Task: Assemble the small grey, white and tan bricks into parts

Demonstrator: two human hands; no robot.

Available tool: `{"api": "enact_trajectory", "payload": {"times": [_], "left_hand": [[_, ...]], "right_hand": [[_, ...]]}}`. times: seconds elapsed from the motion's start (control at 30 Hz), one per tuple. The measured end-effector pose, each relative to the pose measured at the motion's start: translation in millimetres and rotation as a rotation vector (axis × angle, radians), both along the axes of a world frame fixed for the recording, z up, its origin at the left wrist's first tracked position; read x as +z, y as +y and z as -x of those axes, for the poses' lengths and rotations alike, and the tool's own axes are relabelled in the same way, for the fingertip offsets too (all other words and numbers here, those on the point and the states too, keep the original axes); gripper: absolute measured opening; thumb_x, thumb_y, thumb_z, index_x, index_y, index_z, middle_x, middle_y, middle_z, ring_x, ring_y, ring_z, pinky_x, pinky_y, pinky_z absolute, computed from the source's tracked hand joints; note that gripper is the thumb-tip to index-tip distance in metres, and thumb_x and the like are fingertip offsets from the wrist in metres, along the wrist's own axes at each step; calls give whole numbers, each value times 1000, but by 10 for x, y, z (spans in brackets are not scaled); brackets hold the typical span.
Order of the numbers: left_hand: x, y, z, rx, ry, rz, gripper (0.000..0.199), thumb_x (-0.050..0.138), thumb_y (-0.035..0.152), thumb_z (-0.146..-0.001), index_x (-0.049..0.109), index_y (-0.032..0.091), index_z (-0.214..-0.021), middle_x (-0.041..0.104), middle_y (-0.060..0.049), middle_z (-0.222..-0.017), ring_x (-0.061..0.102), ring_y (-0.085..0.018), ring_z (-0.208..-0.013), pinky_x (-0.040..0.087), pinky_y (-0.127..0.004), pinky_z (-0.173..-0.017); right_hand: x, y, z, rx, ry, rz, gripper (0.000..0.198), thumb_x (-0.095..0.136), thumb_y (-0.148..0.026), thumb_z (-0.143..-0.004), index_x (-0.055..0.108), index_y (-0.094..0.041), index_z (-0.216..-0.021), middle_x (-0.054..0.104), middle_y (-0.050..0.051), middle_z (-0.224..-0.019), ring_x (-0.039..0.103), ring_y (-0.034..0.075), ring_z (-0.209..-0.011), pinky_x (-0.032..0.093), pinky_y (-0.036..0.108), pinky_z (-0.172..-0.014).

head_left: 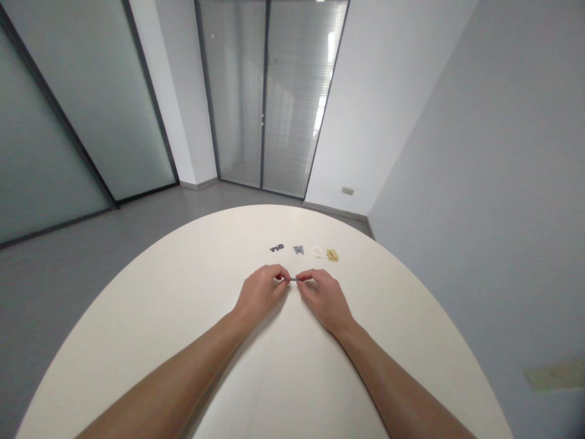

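Between my two hands is a small, thin grey piece (293, 279), too small to make out its exact kind. My left hand (265, 285) pinches its left end between thumb and fingertips. At the other end my right hand (323, 292) pinches it the same way. Just beyond the hands lie small piles of pieces: a dark grey pile (276, 247), a blue-grey pile (298, 250), a white pile (317, 251) and a tan pile (332, 255).
The round white table (183, 286) curves away in front of me. Behind it stand a glass partition with blinds (292, 97), frosted glass panels (95, 79) at the left and a grey wall (503, 183) at the right. A wall socket plate (348, 191) sits low on the white wall.
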State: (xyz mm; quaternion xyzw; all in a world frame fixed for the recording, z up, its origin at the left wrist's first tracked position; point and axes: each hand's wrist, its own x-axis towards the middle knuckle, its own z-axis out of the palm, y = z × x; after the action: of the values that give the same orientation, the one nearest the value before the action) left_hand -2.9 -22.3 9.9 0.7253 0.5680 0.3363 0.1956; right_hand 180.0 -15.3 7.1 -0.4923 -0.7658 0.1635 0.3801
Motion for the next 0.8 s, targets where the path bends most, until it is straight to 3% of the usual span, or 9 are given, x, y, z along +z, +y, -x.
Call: {"api": "enact_trajectory", "payload": {"times": [0.8], "left_hand": [[-20,-15,6,-81,178,-77,19,58,17,-88,75,24,-90,74,-4,-92,61,-22,-96,49,-34,-82]], "right_hand": [[-53,23,-21,18,-131,-21,15,63,-12,-83,72,-23,-86,74,3,-92,61,23,-96,48,38,-90]]}}
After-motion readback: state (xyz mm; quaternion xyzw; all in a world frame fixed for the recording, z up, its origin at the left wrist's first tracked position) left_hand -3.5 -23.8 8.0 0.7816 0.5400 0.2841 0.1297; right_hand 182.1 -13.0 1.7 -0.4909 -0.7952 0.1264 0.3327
